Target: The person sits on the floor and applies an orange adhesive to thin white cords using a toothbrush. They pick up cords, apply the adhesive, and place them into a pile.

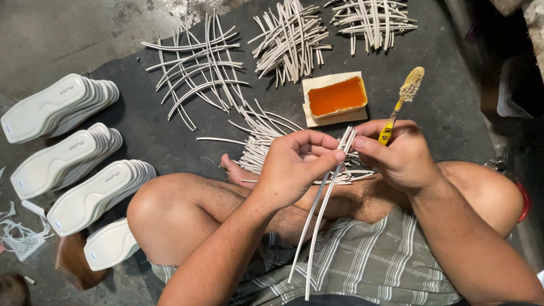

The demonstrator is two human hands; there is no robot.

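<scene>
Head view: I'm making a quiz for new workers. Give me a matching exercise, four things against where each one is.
Things:
1. toothbrush
2. pale strips
3. orange glue tray
4. stacked white soles

Places:
A. on the floor at far left
B. on the dark mat, centre
C. in the right hand
D. pinched between both hands, left hand included

Pairs: 1-C, 2-D, 3-B, 4-A

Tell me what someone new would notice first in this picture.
First, the two hands at centre: the left hand pinches a bundle of thin pale strips, while the right hand steadies them and also grips a glue-caked brush. Just beyond sits a tray of orange glue. Criss-crossed strip piles lie along the top of the dark mat, with stacked white insoles at left.
</scene>
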